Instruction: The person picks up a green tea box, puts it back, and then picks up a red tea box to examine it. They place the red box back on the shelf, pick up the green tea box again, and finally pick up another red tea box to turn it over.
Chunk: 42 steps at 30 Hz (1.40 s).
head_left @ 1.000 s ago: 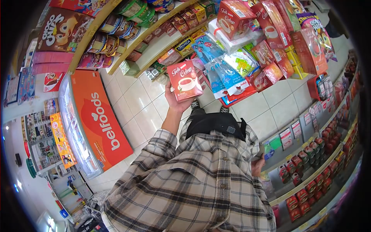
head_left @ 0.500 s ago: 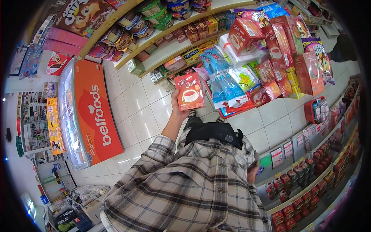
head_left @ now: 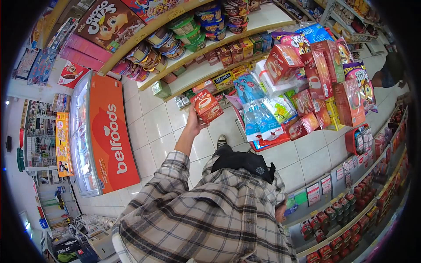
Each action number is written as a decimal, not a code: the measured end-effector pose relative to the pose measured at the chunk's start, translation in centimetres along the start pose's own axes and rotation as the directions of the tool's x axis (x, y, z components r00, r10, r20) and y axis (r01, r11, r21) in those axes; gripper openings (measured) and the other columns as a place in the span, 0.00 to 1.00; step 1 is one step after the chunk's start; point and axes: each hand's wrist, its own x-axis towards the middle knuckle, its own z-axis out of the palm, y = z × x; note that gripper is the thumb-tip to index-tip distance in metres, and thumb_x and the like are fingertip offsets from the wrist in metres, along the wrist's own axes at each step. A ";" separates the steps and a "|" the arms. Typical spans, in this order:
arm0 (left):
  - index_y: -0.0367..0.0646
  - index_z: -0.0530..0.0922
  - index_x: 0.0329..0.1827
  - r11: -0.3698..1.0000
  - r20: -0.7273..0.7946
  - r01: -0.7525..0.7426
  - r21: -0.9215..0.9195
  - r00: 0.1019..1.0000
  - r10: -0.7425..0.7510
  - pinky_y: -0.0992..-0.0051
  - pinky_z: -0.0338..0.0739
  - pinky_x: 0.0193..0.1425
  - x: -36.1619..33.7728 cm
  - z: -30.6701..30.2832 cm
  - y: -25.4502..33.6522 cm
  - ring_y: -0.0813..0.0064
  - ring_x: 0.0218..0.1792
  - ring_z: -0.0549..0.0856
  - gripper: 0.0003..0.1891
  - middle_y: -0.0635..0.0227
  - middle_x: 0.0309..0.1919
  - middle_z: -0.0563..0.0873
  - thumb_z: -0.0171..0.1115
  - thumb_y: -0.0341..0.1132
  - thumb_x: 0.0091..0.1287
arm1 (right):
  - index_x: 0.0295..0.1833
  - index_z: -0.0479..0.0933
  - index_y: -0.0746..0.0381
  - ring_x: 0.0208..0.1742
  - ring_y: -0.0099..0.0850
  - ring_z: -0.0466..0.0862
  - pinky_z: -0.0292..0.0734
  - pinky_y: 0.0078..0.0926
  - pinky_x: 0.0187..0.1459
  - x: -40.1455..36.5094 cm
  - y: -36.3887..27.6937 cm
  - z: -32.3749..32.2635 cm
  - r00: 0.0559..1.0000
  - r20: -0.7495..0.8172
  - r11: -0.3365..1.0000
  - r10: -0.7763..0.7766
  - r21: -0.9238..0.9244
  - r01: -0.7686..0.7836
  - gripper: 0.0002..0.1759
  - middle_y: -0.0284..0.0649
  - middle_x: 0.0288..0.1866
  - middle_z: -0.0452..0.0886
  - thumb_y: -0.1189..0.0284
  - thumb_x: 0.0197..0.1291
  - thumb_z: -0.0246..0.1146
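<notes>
- Left hand (head_left: 192,124) clasps the red Teh Celup box (head_left: 209,106) from the side and underneath
- Half a second ago the box faced the camera; now it is tipped, another face showing, so it looks turned over in the hold
- Box: above the floor (head_left: 153,127), near the loaded red basket (head_left: 268,143)
- Right hand (head_left: 280,213): mostly hidden, cannot tell its grip
</notes>
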 end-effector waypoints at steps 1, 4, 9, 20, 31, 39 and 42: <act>0.49 0.73 0.57 0.999 -0.057 -0.038 -0.001 0.998 0.038 0.59 0.77 0.44 1.2 -0.7 0.4 0.62 0.45 0.82 0.34 0.61 0.48 0.81 0.44 0.68 0.62 | 0.61 0.73 0.59 0.55 0.28 0.78 0.69 0.26 0.61 0.3 0.6 -0.9 0.999 -0.040 1.000 0.030 -0.001 -0.030 0.22 0.33 0.57 0.79 0.58 0.71 0.48; 0.42 0.71 0.56 0.991 -0.110 -0.131 -0.031 0.986 0.127 0.58 0.83 0.45 3.3 -2.3 3.1 0.57 0.45 0.85 0.30 0.58 0.45 0.82 0.58 0.57 0.62 | 0.60 0.73 0.58 0.57 0.29 0.76 0.68 0.27 0.60 -2.5 1.2 0.8 1.000 0.026 1.000 0.014 -0.006 -0.014 0.22 0.33 0.58 0.78 0.56 0.71 0.49; 0.40 0.70 0.52 0.885 -0.377 -0.376 0.276 0.804 0.459 0.72 0.83 0.27 12.2 -7.9 7.8 0.67 0.32 0.86 0.31 0.60 0.38 0.83 0.74 0.45 0.50 | 0.61 0.73 0.57 0.58 0.31 0.76 0.69 0.29 0.60 -4.9 4.2 4.5 0.990 -0.140 0.998 0.018 0.064 -0.009 0.24 0.33 0.59 0.77 0.53 0.71 0.46; 0.32 0.76 0.52 0.577 -0.214 -0.413 0.704 0.652 0.727 0.67 0.77 0.53 31.7 -18.7 11.1 0.61 0.49 0.83 0.37 0.52 0.44 0.83 0.79 0.42 0.38 | 0.58 0.75 0.56 0.54 0.27 0.79 0.72 0.27 0.56 -11.4 7.6 11.0 0.916 -0.391 0.993 -0.095 0.027 0.114 0.20 0.32 0.54 0.81 0.57 0.71 0.47; 0.39 0.70 0.59 0.902 -0.107 -0.190 0.387 0.963 0.249 0.73 0.84 0.47 33.3 -16.6 13.9 0.67 0.47 0.82 0.28 0.62 0.52 0.78 0.68 0.25 0.54 | 0.61 0.72 0.57 0.57 0.26 0.76 0.68 0.25 0.58 -17.2 14.5 12.1 0.849 -0.525 0.992 -0.053 0.069 0.104 0.21 0.32 0.57 0.79 0.57 0.71 0.51; 0.31 0.70 0.61 0.455 -0.282 -0.023 0.890 0.758 0.588 0.71 0.75 0.58 23.6 -5.9 14.4 0.61 0.55 0.80 0.37 0.53 0.59 0.77 0.73 0.44 0.52 | 0.64 0.70 0.63 0.60 0.32 0.75 0.65 0.32 0.64 -18.8 17.4 16.8 0.716 -0.696 0.993 0.060 0.115 0.029 0.25 0.37 0.59 0.77 0.57 0.72 0.48; 0.34 0.55 0.71 0.497 -0.232 -0.082 0.864 0.811 0.538 0.66 0.71 0.62 29.9 -10.1 13.8 0.59 0.60 0.76 0.51 0.55 0.65 0.71 0.78 0.44 0.49 | 0.66 0.67 0.63 0.64 0.33 0.71 0.58 0.35 0.68 -20.7 15.3 22.6 0.765 -0.639 0.986 0.083 0.165 0.031 0.26 0.38 0.63 0.74 0.56 0.73 0.44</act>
